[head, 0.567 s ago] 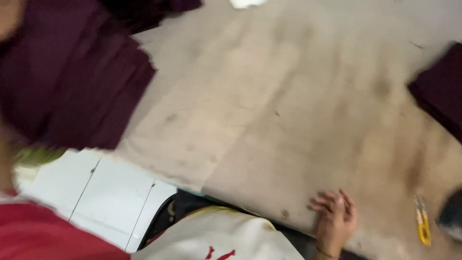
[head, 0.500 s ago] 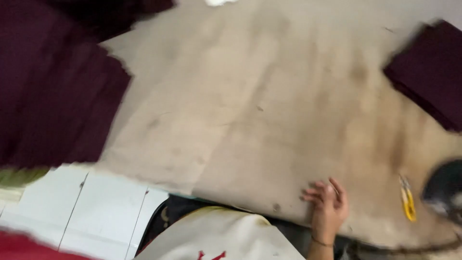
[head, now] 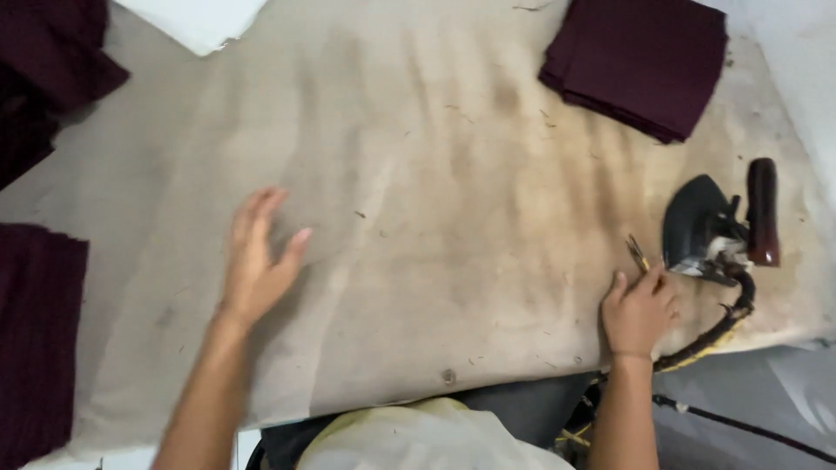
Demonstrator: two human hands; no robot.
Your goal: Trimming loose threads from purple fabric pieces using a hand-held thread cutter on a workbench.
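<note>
Two bare hands are working over a stained, scorched beige counter [head: 453, 200]. The left hand [head: 257, 261] is hovering flat above the middle-left of the cloth, its fingers [head: 261, 209] spread wide and holding nothing, the forearm reaching in from the lower edge. The right hand [head: 638, 309] is sitting near the front right edge, its fingers curling narrowly around a small pair of yellowish snips [head: 638, 254], whose tip is poking out above the knuckles and pointing away from the person.

Just beside that hand, to its right, a dark iron [head: 697, 231] is resting on the counter, apparently lying on its side with its dark red handle [head: 762, 213] sticking out toward the far right edge. Its cord [head: 710, 335] is trailing off the front edge of the counter and passing close by the right wrist.

Several piles of dark maroon fabric are ringing the work area. One neat folded stack [head: 640, 61] is sitting at the far right corner, well apart from both hands. Another stack [head: 35, 339] is lying at the left edge, near the left forearm, and a looser heap [head: 43, 78] is filling the far left corner. A white sheet [head: 192, 22] is peeking in at the top edge, touching the cloth. Loose threads and lint are dotting the counter between the hands.
</note>
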